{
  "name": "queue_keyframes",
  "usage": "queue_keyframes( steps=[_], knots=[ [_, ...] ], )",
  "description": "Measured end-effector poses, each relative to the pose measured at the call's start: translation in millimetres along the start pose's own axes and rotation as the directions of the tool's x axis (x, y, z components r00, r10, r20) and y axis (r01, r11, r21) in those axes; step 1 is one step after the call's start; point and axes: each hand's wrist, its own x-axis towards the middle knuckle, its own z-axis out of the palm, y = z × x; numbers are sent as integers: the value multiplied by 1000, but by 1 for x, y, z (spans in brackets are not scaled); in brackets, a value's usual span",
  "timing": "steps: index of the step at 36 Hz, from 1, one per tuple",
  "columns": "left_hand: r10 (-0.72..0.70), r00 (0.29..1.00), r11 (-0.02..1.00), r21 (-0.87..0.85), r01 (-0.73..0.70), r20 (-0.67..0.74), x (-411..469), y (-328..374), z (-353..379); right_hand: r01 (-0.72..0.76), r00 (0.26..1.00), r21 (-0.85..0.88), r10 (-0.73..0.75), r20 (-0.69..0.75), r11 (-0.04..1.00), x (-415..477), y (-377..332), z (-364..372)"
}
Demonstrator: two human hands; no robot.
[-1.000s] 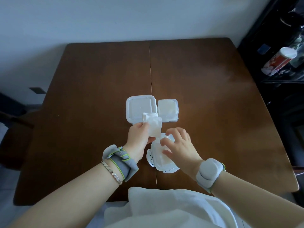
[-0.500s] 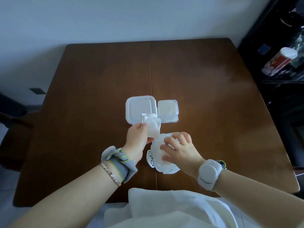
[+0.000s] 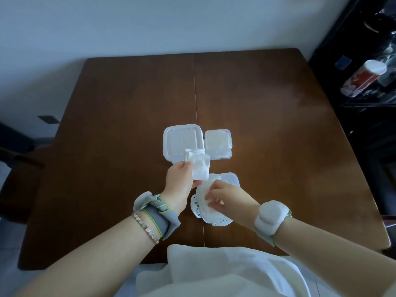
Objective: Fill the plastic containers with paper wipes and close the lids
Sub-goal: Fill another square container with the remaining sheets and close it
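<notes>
My left hand (image 3: 180,181) holds a small clear plastic container (image 3: 199,167) tilted above the table, with white paper showing inside it. Just below it a white lid (image 3: 232,179) with snap flaps lies on the table, and a paper wipe (image 3: 203,192) rests on it. My right hand (image 3: 225,200) lies on that lid with its fingers curled, pinching the wipe. Farther back stands a larger square container (image 3: 182,140) with its lid on. A smaller container (image 3: 218,142) stands beside it on the right, white inside.
All of this sits on a brown wooden table (image 3: 278,125) with a seam down the middle. White cloth (image 3: 225,273) lies over my lap at the near edge. A red and white canister (image 3: 362,80) sits on a dark shelf to the right. A dark chair (image 3: 19,168) stands at the left.
My right hand's fingers have curled in from spread to pinching on the lid. My left hand has kept the small container in nearly the same place.
</notes>
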Motion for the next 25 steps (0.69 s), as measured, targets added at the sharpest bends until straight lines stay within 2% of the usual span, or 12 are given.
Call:
queue_keyframes(
  steps=[3, 4, 6, 8, 10, 12, 13, 15, 17, 20, 22, 25],
  knots=[
    [50, 999, 998, 27, -50, -5, -3, -2, 0, -127, 943, 423, 241, -228, 897, 2, 3, -16],
    [61, 998, 998, 28, -61, 9, -5, -2, 1, -144, 909, 563, 333, -249, 814, 1, 3, -25],
    [79, 994, 997, 14, -80, 72, -9, -3, 5, -182, 900, 745, 414, -137, 642, -1, 1, -39],
    [76, 983, 996, 34, -83, 164, -14, -5, 12, -211, 924, 811, 381, -16, 546, -3, 0, -45],
    [63, 966, 990, 108, -93, 249, -16, -8, 18, -176, 914, 850, 404, -47, 497, -5, -1, -45],
    [92, 951, 955, 244, -169, 297, -17, -11, 19, -155, 851, 861, 509, -133, 484, -7, 2, -45],
    [159, 936, 896, 352, -270, 313, -16, -12, 19, -155, 818, 858, 551, -167, 490, -8, 6, -46],
    [350, 862, 660, 556, -505, 367, -13, -18, 15, -164, 799, 814, 559, -221, 557, -12, 15, -48],
    [484, 686, 355, 596, -721, 543, -13, -21, 10, -230, 815, 693, 525, -247, 683, -15, 20, -47],
    [302, 405, -130, 458, -879, 863, -7, -28, 4, -370, 837, 379, 481, -260, 848, -18, 25, -38],
    [183, 364, -333, 406, -851, 913, 1, -38, 1, -424, 845, 163, 454, -283, 891, -18, 26, -32],
    [117, 356, -402, 372, -836, 927, 5, -41, 2, -427, 859, 23, 413, -301, 904, -14, 22, -29]
  ],
)
